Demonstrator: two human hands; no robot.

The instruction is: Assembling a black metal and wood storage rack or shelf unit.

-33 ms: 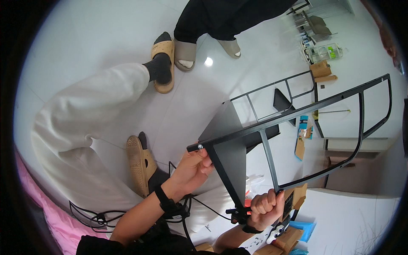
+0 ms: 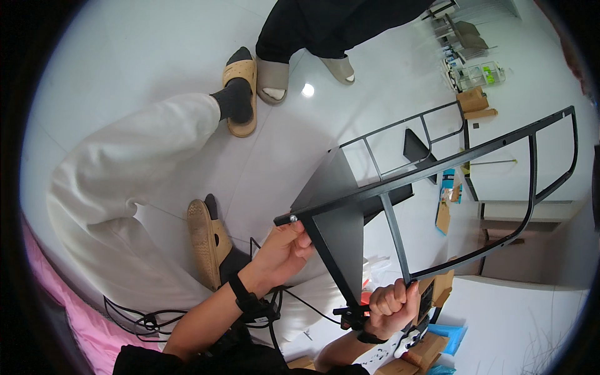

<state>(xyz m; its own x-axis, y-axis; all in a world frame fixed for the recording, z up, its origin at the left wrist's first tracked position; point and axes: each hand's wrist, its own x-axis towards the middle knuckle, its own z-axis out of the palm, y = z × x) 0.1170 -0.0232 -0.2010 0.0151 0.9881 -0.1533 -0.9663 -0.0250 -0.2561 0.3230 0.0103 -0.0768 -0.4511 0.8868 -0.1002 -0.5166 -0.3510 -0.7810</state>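
Note:
A black metal rack (image 2: 415, 175) with tubular side frames and dark flat panels is held up at a tilt before me. At its near left corner my left hand (image 2: 282, 250) is closed, fingertips against the frame just below a silver bolt head (image 2: 293, 219). What lies behind those fingers is hidden. My right hand (image 2: 392, 306) is wrapped around the lower side of the frame, where an upright bar meets the bottom tube. Each wrist wears a black strap with a small device.
Another person's legs in black trousers (image 2: 337, 25) stand at the top. Black cables (image 2: 147, 322) lie by my leg. Cardboard boxes (image 2: 425, 353) and a blue packet (image 2: 447, 337) are at the lower right. Pink fabric (image 2: 75, 300) lies at the left. Further off stands a clear bin (image 2: 481, 76).

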